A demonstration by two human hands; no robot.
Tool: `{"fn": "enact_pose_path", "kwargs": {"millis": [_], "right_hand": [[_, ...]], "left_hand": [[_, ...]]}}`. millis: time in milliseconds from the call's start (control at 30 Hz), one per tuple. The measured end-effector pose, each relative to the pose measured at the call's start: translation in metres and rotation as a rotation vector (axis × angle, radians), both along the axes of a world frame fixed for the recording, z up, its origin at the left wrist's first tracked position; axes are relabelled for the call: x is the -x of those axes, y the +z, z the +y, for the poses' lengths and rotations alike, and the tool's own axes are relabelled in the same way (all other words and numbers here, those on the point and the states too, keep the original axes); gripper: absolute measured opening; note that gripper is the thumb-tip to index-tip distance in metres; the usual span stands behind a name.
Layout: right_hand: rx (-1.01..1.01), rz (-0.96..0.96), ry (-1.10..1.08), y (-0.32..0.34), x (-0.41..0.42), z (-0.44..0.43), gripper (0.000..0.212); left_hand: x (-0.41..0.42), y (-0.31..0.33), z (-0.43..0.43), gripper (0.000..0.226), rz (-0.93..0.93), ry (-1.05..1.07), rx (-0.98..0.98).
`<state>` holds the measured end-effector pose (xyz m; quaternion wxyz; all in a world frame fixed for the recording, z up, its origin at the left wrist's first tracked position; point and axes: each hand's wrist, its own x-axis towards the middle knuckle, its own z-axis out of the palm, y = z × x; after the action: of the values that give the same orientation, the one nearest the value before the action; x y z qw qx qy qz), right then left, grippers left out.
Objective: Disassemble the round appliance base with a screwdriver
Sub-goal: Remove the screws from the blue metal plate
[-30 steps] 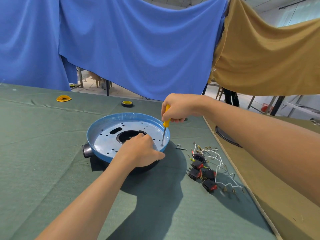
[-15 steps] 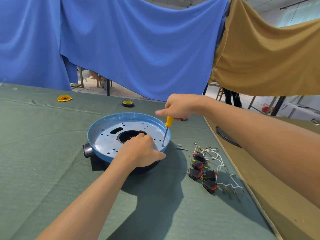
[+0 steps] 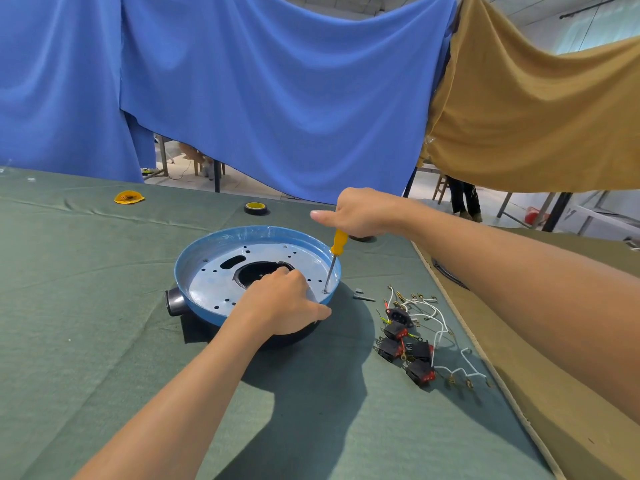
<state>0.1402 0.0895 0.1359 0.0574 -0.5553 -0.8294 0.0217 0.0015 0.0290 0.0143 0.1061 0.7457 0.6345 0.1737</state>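
The round appliance base [image 3: 221, 271] lies on the green table, a blue-rimmed dish with a pale perforated metal plate, a dark centre hole and a grey knob on its left side. My left hand [image 3: 280, 303] grips the base's near right rim, thumb outside, fingers over the plate. My right hand [image 3: 360, 213] holds the top of a yellow-handled screwdriver [image 3: 337, 245]. The screwdriver stands nearly upright with its tip on a screw at the plate's right edge.
Black and red switches with white wires [image 3: 412, 344] lie right of the base, with small loose metal parts [image 3: 362, 295] nearby. A tape roll [image 3: 256, 207] and a yellow object [image 3: 129, 197] sit farther back. A brown cardboard-covered surface [image 3: 571, 410] borders the table on the right.
My right hand slid up from around the handle to its top, uncovering the yellow handle, index finger now extended. The screwdriver tip stays on the screw. My left hand has not moved.
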Motion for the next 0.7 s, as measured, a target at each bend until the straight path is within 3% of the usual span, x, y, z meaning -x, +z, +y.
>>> {"fn": "enact_pose_path", "kwargs": {"millis": [200, 267, 367, 433, 567, 700], "right_hand": [[0.118, 0.052, 0.050, 0.0031, -0.0025, -0.0031, 0.018], [0.158, 0.046, 0.042, 0.0054, -0.0021, -0.0039, 0.028], [0.030, -0.027, 0.013, 0.0030, -0.0010, -0.0035, 0.054], [-0.030, -0.042, 0.036, 0.0006, 0.0004, -0.0051, 0.051], [0.078, 0.003, 0.077, 0.0045, 0.0011, -0.0073, 0.019], [0.037, -0.064, 0.044, 0.0041, 0.0041, -0.0049, 0.046]], "left_hand": [[-0.0001, 0.0007, -0.0015, 0.045, 0.003, -0.007, -0.009], [-0.0003, 0.0010, -0.0018, 0.046, 0.000, -0.008, -0.008], [-0.0004, 0.0010, -0.0018, 0.046, 0.001, -0.011, -0.008], [-0.0001, 0.0008, -0.0016, 0.046, 0.004, -0.008, -0.007], [-0.0004, 0.0008, -0.0012, 0.047, 0.006, -0.005, -0.010], [-0.0001, 0.0007, -0.0017, 0.047, 0.001, -0.006, -0.008]]}}
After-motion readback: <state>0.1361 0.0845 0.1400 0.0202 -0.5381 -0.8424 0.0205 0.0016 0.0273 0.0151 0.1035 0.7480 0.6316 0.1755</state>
